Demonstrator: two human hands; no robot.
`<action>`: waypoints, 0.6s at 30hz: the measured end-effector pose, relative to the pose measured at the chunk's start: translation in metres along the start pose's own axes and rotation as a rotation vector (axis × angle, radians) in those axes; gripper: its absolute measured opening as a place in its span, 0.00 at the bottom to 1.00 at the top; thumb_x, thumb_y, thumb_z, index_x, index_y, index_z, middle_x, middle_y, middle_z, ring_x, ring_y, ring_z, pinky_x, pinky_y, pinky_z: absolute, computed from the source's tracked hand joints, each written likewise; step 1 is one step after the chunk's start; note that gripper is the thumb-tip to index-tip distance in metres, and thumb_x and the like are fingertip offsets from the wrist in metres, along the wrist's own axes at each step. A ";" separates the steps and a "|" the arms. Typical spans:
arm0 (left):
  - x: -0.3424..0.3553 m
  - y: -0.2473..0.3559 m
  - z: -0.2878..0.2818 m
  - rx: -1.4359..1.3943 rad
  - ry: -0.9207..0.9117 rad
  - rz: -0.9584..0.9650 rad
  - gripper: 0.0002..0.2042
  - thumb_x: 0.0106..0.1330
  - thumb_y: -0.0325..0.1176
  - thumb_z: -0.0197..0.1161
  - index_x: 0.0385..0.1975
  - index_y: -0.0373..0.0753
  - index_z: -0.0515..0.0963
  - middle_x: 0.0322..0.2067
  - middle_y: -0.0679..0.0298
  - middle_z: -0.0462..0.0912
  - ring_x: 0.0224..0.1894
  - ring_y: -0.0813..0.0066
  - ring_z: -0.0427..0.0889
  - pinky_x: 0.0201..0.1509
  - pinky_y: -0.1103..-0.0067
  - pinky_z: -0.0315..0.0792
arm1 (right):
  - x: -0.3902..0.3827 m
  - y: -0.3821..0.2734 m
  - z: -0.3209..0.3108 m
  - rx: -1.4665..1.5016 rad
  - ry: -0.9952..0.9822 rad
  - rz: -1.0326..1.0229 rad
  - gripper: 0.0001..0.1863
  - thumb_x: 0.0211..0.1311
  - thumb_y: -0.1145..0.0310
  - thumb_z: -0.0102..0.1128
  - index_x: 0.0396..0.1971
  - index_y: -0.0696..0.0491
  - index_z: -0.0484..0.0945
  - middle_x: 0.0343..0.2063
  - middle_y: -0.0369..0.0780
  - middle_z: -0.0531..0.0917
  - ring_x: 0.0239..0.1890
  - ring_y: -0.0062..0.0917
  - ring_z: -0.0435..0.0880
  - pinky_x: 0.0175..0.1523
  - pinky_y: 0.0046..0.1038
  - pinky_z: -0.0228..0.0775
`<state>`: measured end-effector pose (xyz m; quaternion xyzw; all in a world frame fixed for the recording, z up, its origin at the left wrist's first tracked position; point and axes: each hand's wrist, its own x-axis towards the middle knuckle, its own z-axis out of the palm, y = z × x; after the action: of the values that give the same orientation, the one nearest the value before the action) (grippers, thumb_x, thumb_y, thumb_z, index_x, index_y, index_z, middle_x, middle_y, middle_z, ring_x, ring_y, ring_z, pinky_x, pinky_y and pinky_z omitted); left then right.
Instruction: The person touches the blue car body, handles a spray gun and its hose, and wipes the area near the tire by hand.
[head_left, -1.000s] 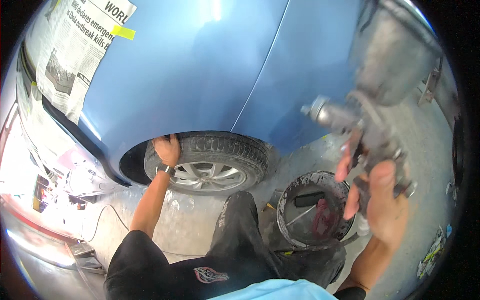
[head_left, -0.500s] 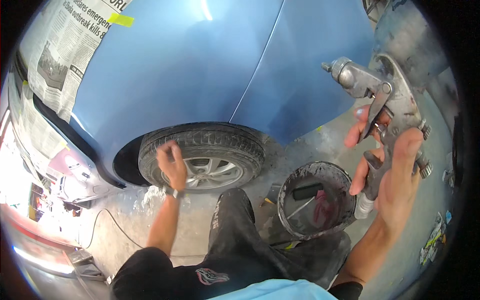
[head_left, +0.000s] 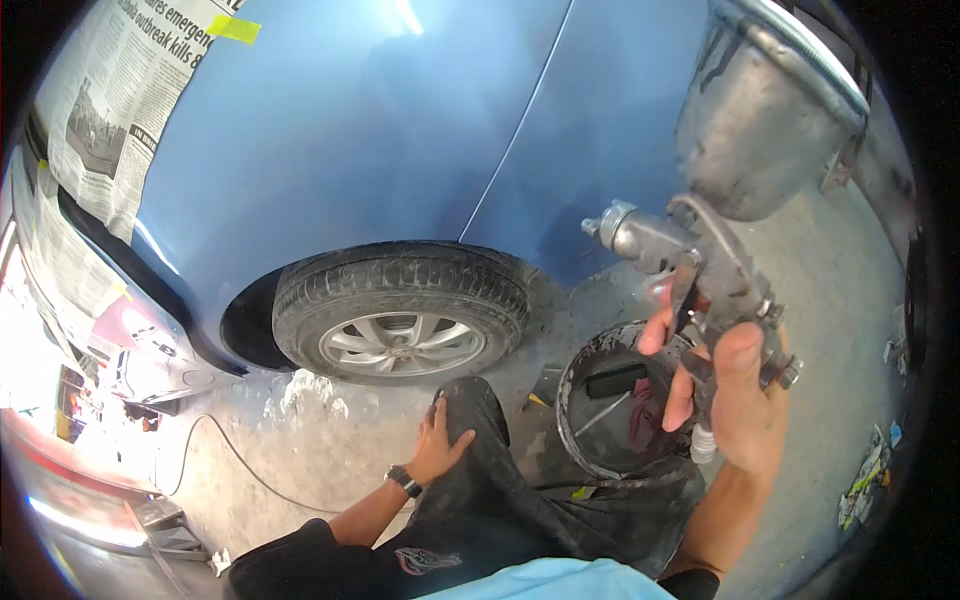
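My right hand [head_left: 735,400] is wrapped round a metal spray gun [head_left: 725,270], raised at the right in front of the bucket. The gun's nozzle points left, toward the blue car panel [head_left: 370,130]. Two of my fingers lie at its trigger, and the thumb presses on the back of the body. Behind and above the gun shows a stained metal cup [head_left: 765,120]; where the two join is hard to make out. My left hand [head_left: 437,448], a watch at its wrist, rests open on my knee with the fingers spread, holding nothing.
A dusty car wheel [head_left: 400,340] is in front of my knees. Beside my leg stands a dark bucket [head_left: 565,400] holding a black block, a pale stick and a reddish cloth. Taped newspaper [head_left: 120,110] covers the car at left. A hose [head_left: 235,455] crosses the floor.
My left hand has come down from in front of the wheel onto my knee. My right hand has moved left and slightly lower with the spray gun, and more of the metal cup shows.
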<state>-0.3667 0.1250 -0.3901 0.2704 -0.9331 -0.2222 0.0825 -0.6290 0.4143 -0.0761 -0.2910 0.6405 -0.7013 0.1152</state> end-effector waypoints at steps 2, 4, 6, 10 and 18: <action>0.010 0.011 -0.006 -0.041 0.002 0.072 0.41 0.64 0.49 0.69 0.70 0.32 0.59 0.64 0.37 0.65 0.67 0.38 0.65 0.70 0.57 0.61 | 0.005 -0.004 -0.002 -0.024 0.018 -0.004 0.48 0.63 0.27 0.48 0.53 0.64 0.76 0.38 0.44 0.83 0.16 0.19 0.75 0.15 0.18 0.61; 0.026 0.039 -0.022 -0.069 -0.024 0.175 0.35 0.64 0.49 0.69 0.65 0.33 0.68 0.62 0.42 0.72 0.66 0.44 0.69 0.68 0.59 0.64 | 0.011 -0.007 -0.002 -0.041 0.102 -0.011 0.46 0.65 0.27 0.46 0.51 0.64 0.76 0.36 0.45 0.82 0.13 0.19 0.73 0.14 0.19 0.61; 0.044 0.078 -0.031 -0.244 -0.041 0.250 0.29 0.64 0.46 0.70 0.60 0.34 0.74 0.56 0.47 0.78 0.60 0.49 0.75 0.64 0.62 0.69 | 0.016 -0.010 0.000 -0.056 0.198 -0.042 0.46 0.66 0.27 0.43 0.50 0.63 0.75 0.35 0.45 0.81 0.11 0.19 0.71 0.13 0.19 0.60; 0.069 0.169 -0.053 -0.685 -0.151 0.313 0.11 0.67 0.30 0.68 0.46 0.34 0.81 0.40 0.58 0.85 0.43 0.69 0.84 0.47 0.74 0.76 | 0.023 -0.012 0.012 0.035 0.380 -0.163 0.47 0.67 0.26 0.38 0.51 0.62 0.73 0.33 0.45 0.80 0.08 0.20 0.67 0.10 0.19 0.58; 0.084 0.271 -0.071 -1.223 -0.360 0.541 0.07 0.68 0.27 0.66 0.44 0.37 0.81 0.38 0.68 0.82 0.38 0.81 0.77 0.43 0.82 0.69 | -0.001 -0.006 0.014 -0.066 0.061 0.036 0.49 0.65 0.25 0.41 0.54 0.64 0.71 0.34 0.45 0.80 0.11 0.20 0.72 0.15 0.19 0.63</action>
<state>-0.5442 0.2575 -0.1996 -0.1079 -0.6739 -0.7215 0.1165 -0.6194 0.4040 -0.0699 -0.2615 0.6717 -0.6861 0.0984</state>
